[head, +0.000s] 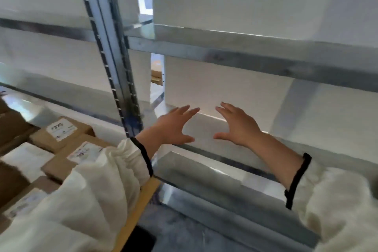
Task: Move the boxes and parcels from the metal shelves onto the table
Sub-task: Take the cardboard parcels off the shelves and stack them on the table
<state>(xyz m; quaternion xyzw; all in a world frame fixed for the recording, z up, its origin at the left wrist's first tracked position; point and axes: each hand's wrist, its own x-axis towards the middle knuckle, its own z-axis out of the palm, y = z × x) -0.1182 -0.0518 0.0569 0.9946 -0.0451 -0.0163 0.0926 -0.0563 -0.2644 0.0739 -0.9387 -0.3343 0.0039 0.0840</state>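
A: What is sitting at the far left?

B: The table [143, 206], with its pale wooden edge showing, is carrying brown cardboard parcels [61, 131] with white labels, packed close together.

A: And moving right?

B: The slotted upright [114, 71] of the metal shelves is standing there. Just past it, the left hand [173, 127] is reaching in over the shelf lip, fingers spread and flat, gripping nothing. The right hand [239, 127] is doing the same, also splayed wide and empty.

A: What are they going for?

B: A low white box [204, 127] is lying on the middle shelf [225, 161], between and under the two hands. Its long axis is running along the shelf front, left to right, and it is lying flat with a long side facing the person.

A: So which step?

B: I judge the reach is ending and the grasp is not yet made. Next, each palm needs to close on an end of the box, then lift it clear of the lip.
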